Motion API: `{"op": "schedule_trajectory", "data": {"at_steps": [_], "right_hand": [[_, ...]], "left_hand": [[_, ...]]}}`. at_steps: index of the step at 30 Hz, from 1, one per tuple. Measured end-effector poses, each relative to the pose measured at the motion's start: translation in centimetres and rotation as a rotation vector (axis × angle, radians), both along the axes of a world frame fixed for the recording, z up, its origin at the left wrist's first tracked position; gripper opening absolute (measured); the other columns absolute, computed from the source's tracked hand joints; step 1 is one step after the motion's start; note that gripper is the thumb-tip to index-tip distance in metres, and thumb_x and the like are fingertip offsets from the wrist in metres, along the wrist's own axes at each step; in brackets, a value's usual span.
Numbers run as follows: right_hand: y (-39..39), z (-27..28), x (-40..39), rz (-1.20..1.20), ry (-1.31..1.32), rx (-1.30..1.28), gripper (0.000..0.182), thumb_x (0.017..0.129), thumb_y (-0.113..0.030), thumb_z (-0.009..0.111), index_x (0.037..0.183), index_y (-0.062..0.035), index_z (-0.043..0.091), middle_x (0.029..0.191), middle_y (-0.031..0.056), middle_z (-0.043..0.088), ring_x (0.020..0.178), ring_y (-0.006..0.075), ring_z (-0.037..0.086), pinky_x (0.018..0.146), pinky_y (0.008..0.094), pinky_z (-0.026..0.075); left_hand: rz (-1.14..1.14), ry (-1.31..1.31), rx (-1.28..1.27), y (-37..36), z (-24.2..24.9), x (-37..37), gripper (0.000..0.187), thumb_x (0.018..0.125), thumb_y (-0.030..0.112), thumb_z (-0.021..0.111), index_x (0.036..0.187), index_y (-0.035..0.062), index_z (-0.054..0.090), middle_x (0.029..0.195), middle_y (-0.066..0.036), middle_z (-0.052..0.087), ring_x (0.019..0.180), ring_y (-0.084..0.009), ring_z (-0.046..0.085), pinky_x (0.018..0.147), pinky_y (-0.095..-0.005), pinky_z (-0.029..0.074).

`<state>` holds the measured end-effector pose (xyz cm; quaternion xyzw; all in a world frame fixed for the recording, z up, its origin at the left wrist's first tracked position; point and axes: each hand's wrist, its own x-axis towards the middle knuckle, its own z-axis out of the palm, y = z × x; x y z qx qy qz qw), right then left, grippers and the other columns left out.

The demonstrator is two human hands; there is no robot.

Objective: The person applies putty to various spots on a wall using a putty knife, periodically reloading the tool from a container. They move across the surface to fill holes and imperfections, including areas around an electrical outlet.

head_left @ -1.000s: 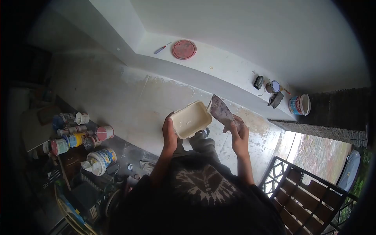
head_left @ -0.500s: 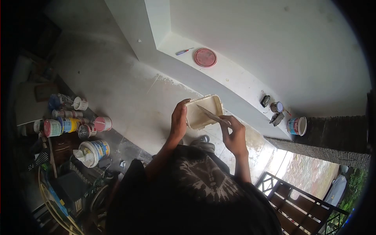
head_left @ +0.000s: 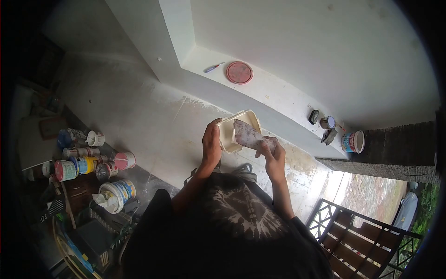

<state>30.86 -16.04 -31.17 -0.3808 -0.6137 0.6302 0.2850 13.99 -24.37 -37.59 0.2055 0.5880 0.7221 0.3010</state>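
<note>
L hand [head_left: 212, 143] has the cream tub [head_left: 226, 136] by its L wall: fingers round the outside up to the top L corner, thumb side toward the viewer. Tub is held up over the floor [head_left: 134, 116], tilted a bit, so it sits directly R of L hand, in contact w/ it.

R hand [head_left: 273, 156] is closed on the near R end of a flat grey scraper [head_left: 247, 135], w/ thumb on the face that shows & fingers mostly hidden behind. Scraper runs up & L from R hand, across the tub's R edge, w/ its far end over the opening; it hides much of the tub's R half. Can't tell if the blade touches the rim or the inside. Hands are apart, tub & scraper btwn them.

Beyond the tub, on the white ledge [head_left: 283, 95]: screwdriver [head_left: 213, 68] nr the L corner, red round lid [head_left: 239, 73] just R of it. Toward the R end: black block [head_left: 314, 116], small tin [head_left: 327, 122] beside it, dark crumpled piece [head_left: 329, 136] by the front edge, & a white bucket w/ printed label [head_left: 353, 142] at the R end.

Well L of the hands: assorted paint pots [head_left: 86, 164], w/ a big white tub [head_left: 116, 195] nearer the viewer.
</note>
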Motion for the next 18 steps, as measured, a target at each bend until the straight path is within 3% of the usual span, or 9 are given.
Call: {"op": "schedule_trajectory", "data": {"at_steps": [5, 10, 13, 18], "right_hand": [[-0.1, -0.7, 0.3, -0.152, 0.084, -0.006, 0.027, 0.096, -0.019, 0.056, 0.107, 0.0060, 0.058, 0.079, 0.0072, 0.062, 0.069, 0.0117, 0.057, 0.063, 0.0256, 0.045], [-0.4, 0.0, 0.6, -0.063, -0.147, 0.194, 0.028, 0.097, -0.018, 0.053, 0.110, 0.0073, 0.056, 0.078, 0.0077, 0.063, 0.070, 0.0112, 0.058, 0.066, 0.0257, 0.045], [-0.6, -0.1, 0.3, -0.017, -0.149, 0.193, 0.028, 0.097, -0.017, 0.053, 0.111, 0.0074, 0.056, 0.077, 0.0075, 0.063, 0.071, 0.0110, 0.058, 0.066, 0.0255, 0.046], [0.1, -1.1, 0.2, -0.010, 0.025, -0.037, 0.023, 0.097, -0.013, 0.052, 0.107, 0.0065, 0.056, 0.083, 0.0094, 0.063, 0.072, 0.0140, 0.059, 0.066, 0.0275, 0.048]], "left_hand": [[-0.027, -0.097, -0.004, 0.1, -0.2, 0.1, 0.045, 0.102, 0.033, 0.037, 0.122, -0.0042, 0.050, 0.114, -0.014, 0.057, 0.104, -0.0196, 0.055, 0.091, -0.0313, 0.043], [-0.066, -0.130, -0.014, 0.2, -1.9, 0.4, 0.045, 0.102, 0.033, 0.035, 0.122, -0.0046, 0.050, 0.113, -0.014, 0.057, 0.104, -0.0199, 0.055, 0.091, -0.0321, 0.044], [-0.080, -0.133, 0.007, 0.4, -2.0, 0.6, 0.045, 0.102, 0.032, 0.034, 0.122, -0.0049, 0.050, 0.113, -0.014, 0.058, 0.104, -0.0203, 0.055, 0.091, -0.0324, 0.044], [-0.075, -0.112, -0.004, 0.9, -2.2, 0.5, 0.045, 0.102, 0.032, 0.034, 0.123, -0.0041, 0.050, 0.114, -0.014, 0.057, 0.104, -0.0203, 0.055, 0.092, -0.0321, 0.044]]}}
